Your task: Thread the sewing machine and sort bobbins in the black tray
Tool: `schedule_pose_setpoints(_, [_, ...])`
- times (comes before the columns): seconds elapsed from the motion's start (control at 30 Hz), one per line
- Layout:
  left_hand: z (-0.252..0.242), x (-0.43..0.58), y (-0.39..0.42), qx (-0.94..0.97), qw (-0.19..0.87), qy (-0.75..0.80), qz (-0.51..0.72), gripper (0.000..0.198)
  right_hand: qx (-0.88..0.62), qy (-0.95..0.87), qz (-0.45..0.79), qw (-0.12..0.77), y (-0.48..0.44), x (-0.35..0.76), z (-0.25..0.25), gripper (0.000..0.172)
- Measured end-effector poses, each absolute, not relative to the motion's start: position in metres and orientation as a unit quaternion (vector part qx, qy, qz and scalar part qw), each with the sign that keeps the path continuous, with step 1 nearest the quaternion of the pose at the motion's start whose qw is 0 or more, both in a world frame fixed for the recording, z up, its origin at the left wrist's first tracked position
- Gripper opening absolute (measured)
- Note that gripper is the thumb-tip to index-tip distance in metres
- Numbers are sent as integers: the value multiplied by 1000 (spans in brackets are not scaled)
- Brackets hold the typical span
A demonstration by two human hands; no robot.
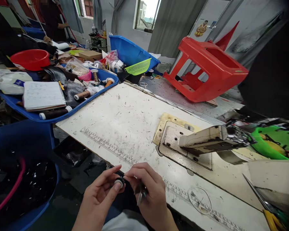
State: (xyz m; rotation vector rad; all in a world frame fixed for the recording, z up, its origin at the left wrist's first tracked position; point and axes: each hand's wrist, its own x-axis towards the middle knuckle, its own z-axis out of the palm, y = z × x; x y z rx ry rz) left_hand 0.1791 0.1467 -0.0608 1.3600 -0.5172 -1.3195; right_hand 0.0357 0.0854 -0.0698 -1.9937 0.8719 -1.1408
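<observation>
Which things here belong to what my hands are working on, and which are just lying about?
In hand: left hand, right hand, small bobbin, small metal tool.
Lying about: notebook, red stool, scissors, green basket.

The left hand (98, 195) and right hand (150, 192) sit close together, fingers curled inward, thumb and forefinger of each pinched, their fingertips nearly touching.

Daylight enters through the window (148, 12), overexposed; the counter (125, 122) is evenly lit; edges show wide-angle distortion and blur.
</observation>
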Motion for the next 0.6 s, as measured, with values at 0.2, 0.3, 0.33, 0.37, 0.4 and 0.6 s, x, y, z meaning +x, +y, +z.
schedule_pose_setpoints(0.2, [-50,164,146,570,548,-322,-521,45,-656,414,-371,511,78,17,-45,9])
schedule_pose_setpoints(0.3, [-48,152,141,539,522,-336,-568,39,-500,467,-363,632,78,3,-45,27])
schedule_pose_setpoints(0.33, [-48,146,139,523,519,-339,-586,37,-471,468,-371,648,80,-3,-47,30])
schedule_pose_setpoints(0.37, [-48,140,136,510,521,-345,-592,35,-453,471,-384,652,82,-10,-48,32])
schedule_pose_setpoints(0.4, [-48,134,133,504,526,-353,-587,33,-446,473,-398,647,84,-18,-49,34])
schedule_pose_setpoints(0.6, [-45,89,121,545,514,-372,-549,48,-543,475,-491,488,102,-67,-48,19])
